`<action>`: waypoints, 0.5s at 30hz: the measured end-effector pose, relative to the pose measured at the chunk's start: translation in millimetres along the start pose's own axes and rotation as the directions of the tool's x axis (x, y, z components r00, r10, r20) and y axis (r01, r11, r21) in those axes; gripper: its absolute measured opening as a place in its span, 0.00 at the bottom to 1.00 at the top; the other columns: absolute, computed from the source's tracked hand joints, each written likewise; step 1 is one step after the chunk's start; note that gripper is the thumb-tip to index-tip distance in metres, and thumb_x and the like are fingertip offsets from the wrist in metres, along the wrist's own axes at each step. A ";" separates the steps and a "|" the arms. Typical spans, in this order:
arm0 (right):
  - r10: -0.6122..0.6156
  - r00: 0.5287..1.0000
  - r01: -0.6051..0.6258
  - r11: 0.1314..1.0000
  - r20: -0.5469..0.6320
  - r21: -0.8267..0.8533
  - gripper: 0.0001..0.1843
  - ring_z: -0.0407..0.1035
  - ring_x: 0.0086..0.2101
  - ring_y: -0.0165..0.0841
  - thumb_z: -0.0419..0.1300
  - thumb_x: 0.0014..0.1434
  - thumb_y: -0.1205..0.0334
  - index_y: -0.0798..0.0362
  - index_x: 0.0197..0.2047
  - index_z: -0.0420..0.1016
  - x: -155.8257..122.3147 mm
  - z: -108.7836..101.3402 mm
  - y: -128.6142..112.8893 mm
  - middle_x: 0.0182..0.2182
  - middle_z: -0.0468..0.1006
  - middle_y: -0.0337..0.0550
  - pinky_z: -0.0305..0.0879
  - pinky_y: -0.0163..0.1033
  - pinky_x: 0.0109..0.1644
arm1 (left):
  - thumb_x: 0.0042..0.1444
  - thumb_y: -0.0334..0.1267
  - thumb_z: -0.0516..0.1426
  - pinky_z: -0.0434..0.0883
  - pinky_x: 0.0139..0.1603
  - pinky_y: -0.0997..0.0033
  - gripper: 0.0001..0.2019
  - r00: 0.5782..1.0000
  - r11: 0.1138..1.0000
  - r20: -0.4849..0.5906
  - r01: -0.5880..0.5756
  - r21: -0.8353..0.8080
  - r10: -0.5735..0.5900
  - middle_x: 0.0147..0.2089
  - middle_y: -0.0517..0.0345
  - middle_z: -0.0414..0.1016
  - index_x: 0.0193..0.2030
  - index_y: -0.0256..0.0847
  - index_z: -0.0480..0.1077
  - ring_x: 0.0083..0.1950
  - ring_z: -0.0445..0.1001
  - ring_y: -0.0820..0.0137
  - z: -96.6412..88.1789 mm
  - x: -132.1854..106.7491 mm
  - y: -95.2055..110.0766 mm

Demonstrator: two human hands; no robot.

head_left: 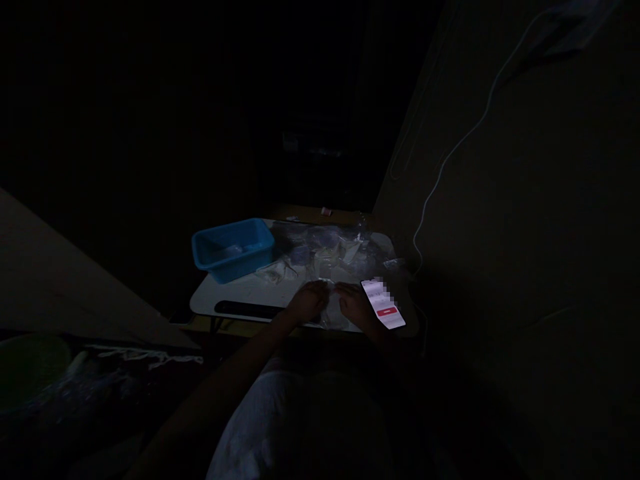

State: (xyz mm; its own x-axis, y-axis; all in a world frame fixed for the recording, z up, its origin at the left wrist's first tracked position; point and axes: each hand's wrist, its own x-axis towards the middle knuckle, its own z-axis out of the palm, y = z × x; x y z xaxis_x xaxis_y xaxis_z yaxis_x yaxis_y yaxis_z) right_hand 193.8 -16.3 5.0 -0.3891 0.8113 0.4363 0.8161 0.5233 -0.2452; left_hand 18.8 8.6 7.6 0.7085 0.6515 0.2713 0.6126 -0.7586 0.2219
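Note:
In dim light, my left hand (308, 301) and my right hand (352, 303) rest close together at the near edge of a small white table (240, 293). Both have their fingers bent inward, closed on a clear plastic bag (333, 316) that lies between them and hangs toward the table edge. The exact fingertip grip is hard to make out in the dark. A heap of crumpled clear plastic bags (345, 250) with some pale pieces lies just beyond the hands. Beside my right hand, a lit phone (384, 304) lies on the table.
A blue plastic basin (235, 263) with something clear inside stands at the table's left. A dark slot (247, 309) runs along the near edge. A white cable (445, 160) hangs down the right wall. A green round container (33, 370) sits low at left.

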 end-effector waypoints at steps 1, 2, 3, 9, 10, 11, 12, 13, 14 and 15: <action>0.001 1.000 -0.001 1.000 0.019 0.000 0.22 0.64 0.46 0.32 0.48 0.47 0.76 0.55 0.44 0.71 0.0 0.2 -0.9 0.45 0.72 0.46 0.58 0.40 0.52 | 0.56 0.34 0.46 0.58 0.58 0.61 0.15 1.000 1.000 -0.014 0.015 -0.003 -0.015 0.53 0.44 0.66 0.46 0.32 0.67 0.56 0.61 0.65 1.0 -0.7 0.5; -0.001 0.999 0.001 1.000 0.036 0.001 0.23 0.64 0.47 0.32 0.48 0.47 0.76 0.55 0.45 0.70 -0.2 0.8 -1.8 0.46 0.72 0.46 0.58 0.41 0.52 | 0.57 0.35 0.45 0.58 0.57 0.62 0.16 0.999 0.999 -0.030 0.036 -0.011 -0.036 0.54 0.45 0.65 0.47 0.32 0.67 0.56 0.61 0.65 2.5 -1.5 0.6; -0.004 0.999 0.004 1.000 0.050 0.003 0.23 0.64 0.47 0.32 0.48 0.47 0.76 0.55 0.46 0.69 -0.4 1.8 -2.7 0.47 0.71 0.46 0.58 0.41 0.52 | 0.57 0.35 0.45 0.59 0.57 0.62 0.16 0.997 0.998 -0.042 0.058 -0.021 -0.059 0.54 0.45 0.65 0.48 0.33 0.66 0.56 0.61 0.65 4.2 -2.4 0.2; 0.005 0.996 -0.007 1.000 0.091 0.025 0.27 0.64 0.48 0.33 0.47 0.46 0.77 0.56 0.51 0.66 -0.7 11.6 -3.1 0.48 0.70 0.47 0.58 0.41 0.54 | 0.56 0.34 0.45 0.60 0.56 0.63 0.17 0.996 0.996 -0.028 0.081 -0.048 -0.083 0.57 0.45 0.62 0.52 0.34 0.63 0.58 0.59 0.66 5.5 -7.4 -1.8; 0.007 0.995 -0.010 1.000 0.098 0.030 0.28 0.64 0.47 0.33 0.47 0.46 0.77 0.56 0.51 0.65 -0.4 12.3 -2.8 0.48 0.70 0.47 0.58 0.41 0.53 | 0.56 0.34 0.45 0.59 0.56 0.63 0.17 0.998 0.997 -0.014 0.063 -0.036 -0.064 0.57 0.45 0.61 0.52 0.34 0.63 0.58 0.58 0.66 3.9 -7.8 -1.2; 0.011 0.995 -0.015 0.999 0.104 0.035 0.28 0.64 0.47 0.33 0.47 0.46 0.77 0.56 0.52 0.65 -0.1 12.2 -2.5 0.48 0.71 0.47 0.59 0.41 0.53 | 0.57 0.34 0.45 0.58 0.57 0.61 0.17 0.999 0.999 0.001 0.048 -0.018 -0.048 0.57 0.45 0.61 0.51 0.34 0.64 0.59 0.58 0.65 2.3 -8.1 -0.4; 0.019 0.994 -0.023 0.999 0.105 0.039 0.28 0.64 0.47 0.33 0.47 0.46 0.77 0.56 0.52 0.65 0.2 11.5 -2.4 0.47 0.71 0.48 0.59 0.41 0.53 | 0.57 0.34 0.45 0.56 0.58 0.59 0.17 0.999 0.999 0.014 0.039 0.005 -0.039 0.57 0.45 0.62 0.50 0.34 0.64 0.59 0.58 0.64 0.9 -8.4 0.5; 0.032 0.995 -0.036 0.998 0.100 0.042 0.28 0.64 0.47 0.33 0.47 0.46 0.77 0.56 0.52 0.65 0.4 10.1 -2.4 0.47 0.71 0.48 0.60 0.41 0.52 | 0.57 0.35 0.44 0.55 0.58 0.57 0.17 0.999 0.999 0.023 0.039 0.029 -0.040 0.56 0.45 0.63 0.50 0.34 0.65 0.59 0.58 0.63 -0.2 -8.6 1.3; 0.050 0.995 -0.055 0.998 0.090 0.044 0.28 0.64 0.47 0.33 0.47 0.46 0.77 0.56 0.52 0.65 0.5 8.2 -2.4 0.47 0.71 0.48 0.60 0.41 0.52 | 0.58 0.36 0.44 0.53 0.59 0.55 0.17 0.999 0.998 0.027 0.046 0.049 -0.047 0.56 0.45 0.63 0.49 0.34 0.66 0.59 0.58 0.63 -0.9 -9.0 1.8; 0.073 0.994 -0.076 0.996 0.077 0.046 0.28 0.65 0.47 0.33 0.47 0.46 0.77 0.55 0.52 0.65 0.4 6.2 -2.5 0.47 0.71 0.47 0.60 0.41 0.52 | 0.58 0.37 0.44 0.52 0.59 0.53 0.17 0.998 0.996 0.027 0.056 0.063 -0.057 0.56 0.46 0.63 0.49 0.35 0.66 0.59 0.58 0.62 -1.3 -9.5 2.0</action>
State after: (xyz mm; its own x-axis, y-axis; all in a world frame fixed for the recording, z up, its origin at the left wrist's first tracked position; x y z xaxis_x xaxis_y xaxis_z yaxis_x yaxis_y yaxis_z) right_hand 188.9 -15.7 0.5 -0.3605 0.8649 0.3492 0.8229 0.4712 -0.3174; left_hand 12.8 0.8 6.6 0.6812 0.6940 0.2330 0.6719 -0.7191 0.1774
